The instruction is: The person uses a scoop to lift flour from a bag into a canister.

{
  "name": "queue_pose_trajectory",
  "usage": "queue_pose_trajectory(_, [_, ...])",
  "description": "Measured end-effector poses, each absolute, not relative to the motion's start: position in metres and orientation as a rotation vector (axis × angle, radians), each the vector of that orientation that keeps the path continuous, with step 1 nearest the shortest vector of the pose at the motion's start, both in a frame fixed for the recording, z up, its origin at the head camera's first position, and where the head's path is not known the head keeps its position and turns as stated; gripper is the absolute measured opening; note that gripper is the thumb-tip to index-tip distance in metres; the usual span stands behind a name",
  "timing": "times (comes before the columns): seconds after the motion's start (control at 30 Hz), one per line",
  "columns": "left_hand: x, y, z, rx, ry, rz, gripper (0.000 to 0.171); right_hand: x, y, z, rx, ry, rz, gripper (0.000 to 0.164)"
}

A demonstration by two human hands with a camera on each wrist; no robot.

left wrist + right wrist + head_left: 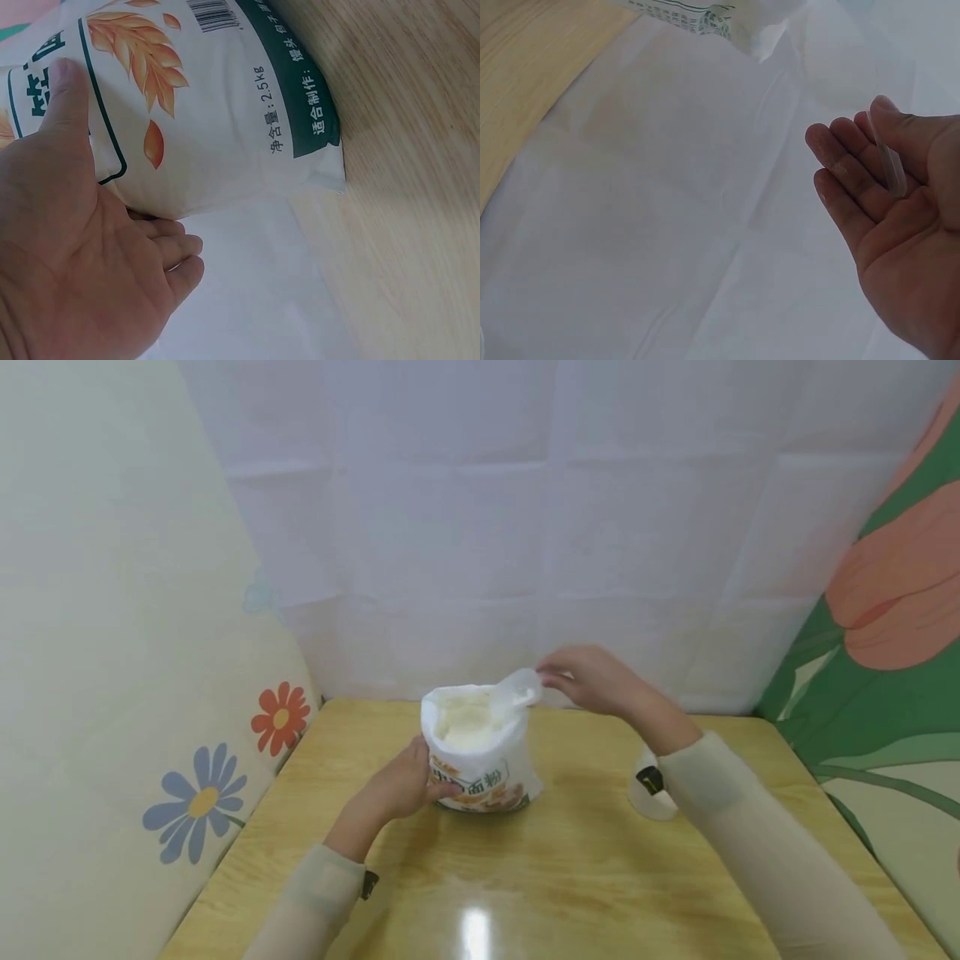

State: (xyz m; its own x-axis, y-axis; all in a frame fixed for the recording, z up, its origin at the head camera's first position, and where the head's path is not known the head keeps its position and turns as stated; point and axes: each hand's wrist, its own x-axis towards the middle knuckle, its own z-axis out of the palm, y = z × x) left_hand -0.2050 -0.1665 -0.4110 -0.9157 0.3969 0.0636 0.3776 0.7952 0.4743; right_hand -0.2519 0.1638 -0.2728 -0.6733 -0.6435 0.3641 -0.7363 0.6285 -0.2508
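Note:
An opened white flour bag [491,768] stands on the table, its rolled-back mouth showing pale flour [468,722] inside. My left hand [405,781] grips the bag's left side; in the left wrist view the thumb [66,97] lies across the printed front and the other fingers curl at its edge. At the bag's right rim is a translucent plastic scoop [517,691], tilted, its lower end over the flour. My right hand [596,678] holds the scoop by its handle [889,161], pinched between thumb and fingers. Whether the scoop touches the flour I cannot tell.
A whitish, see-through round container [654,802] stands on the wooden table [585,877] at the right, partly hidden by my right forearm. Behind the table hangs a creased white cloth [480,527]. Flower-painted walls flank both sides.

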Motion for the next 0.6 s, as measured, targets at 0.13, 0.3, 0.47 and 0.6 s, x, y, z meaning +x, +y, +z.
queue_pose_trajectory(0.13, [-0.203,-0.168,-0.411,0.619,2.948,0.741,0.101,-0.258,0.151,-0.270,1.187,-2.655,0.486,0.022])
queue_pose_trajectory(0.3, [-0.200,-0.167,-0.407,0.592,2.971,0.686,0.103,-0.259,0.136,-0.264,1.239,-2.723,0.420,0.024])
queue_pose_trajectory(0.47, [-0.201,-0.168,-0.408,0.638,3.017,0.633,0.111,-0.258,0.120,-0.262,1.268,-2.786,0.323,0.024])
queue_pose_trajectory(0.6, [-0.200,-0.168,-0.407,0.670,3.048,0.586,0.113,-0.257,0.108,-0.265,1.280,-2.851,0.261,0.027])
